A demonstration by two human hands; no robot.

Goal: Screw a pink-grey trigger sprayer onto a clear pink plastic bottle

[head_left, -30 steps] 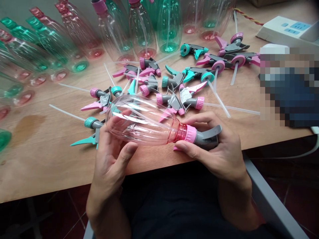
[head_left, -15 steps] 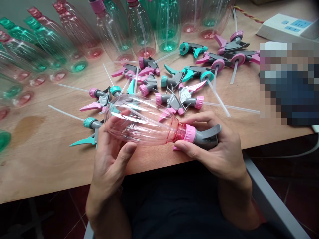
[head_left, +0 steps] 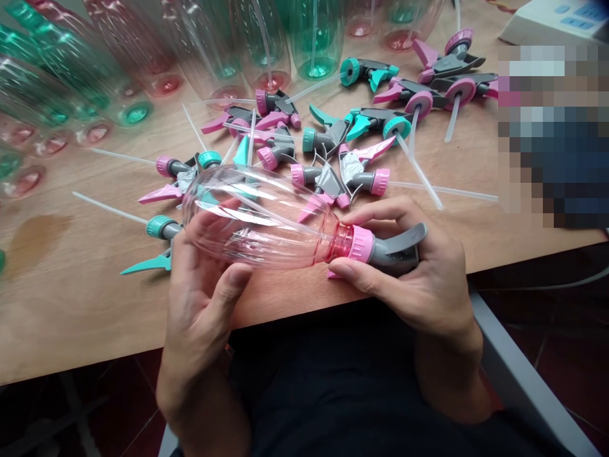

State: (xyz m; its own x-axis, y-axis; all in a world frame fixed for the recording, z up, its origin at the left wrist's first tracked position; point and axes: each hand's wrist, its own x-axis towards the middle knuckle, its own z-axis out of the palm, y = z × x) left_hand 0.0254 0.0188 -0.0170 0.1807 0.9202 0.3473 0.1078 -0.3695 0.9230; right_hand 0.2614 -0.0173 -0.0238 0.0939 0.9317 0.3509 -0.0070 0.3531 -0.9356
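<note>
A clear pink spray bottle lies sideways in the air between my hands, above the table's near edge. My left hand is wrapped round its wide base end, thumb on the near side and fingers behind, seen through the plastic. My right hand grips the neck end, thumb and fingers at the pink collar of a grey trigger sprayer. The collar sits against the bottle's neck, and a dip tube runs inside the bottle. Just behind the bottle lie loose trigger sprayers with pink or teal collars.
Pink and green bottles stand along the back and left of the wooden table. Several more sprayers, their tubes pointing various ways, cover the middle. A white power strip is at the back right, above a blurred patch.
The view has shifted slightly, so the table things sit a little higher and further left. Both hands keep their hold on the spray bottle, with little visible change in grip.
</note>
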